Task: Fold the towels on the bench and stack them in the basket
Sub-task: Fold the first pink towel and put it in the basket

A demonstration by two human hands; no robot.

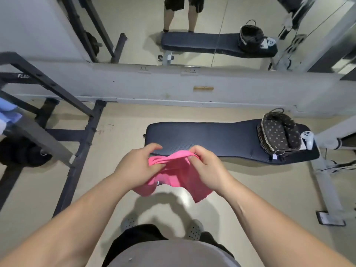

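Note:
A pink towel [178, 175] hangs bunched in the air in front of the dark blue bench [212, 137], just off its near edge. My left hand [137, 164] grips the towel's upper left part, and my right hand [207, 166] pinches its upper right edge. The rest of the cloth droops below both hands. At the bench's right end stands a wicker basket [264, 141] with a dark dotted lining and nothing visible inside it. No other towel lies on the bench.
A white game controller [307, 138] lies next to the basket on the bench's right end. A black weight rack [57, 132] stands at the left. A wall mirror [192, 29] runs behind the bench. A phone [330, 218] lies on the floor at the right.

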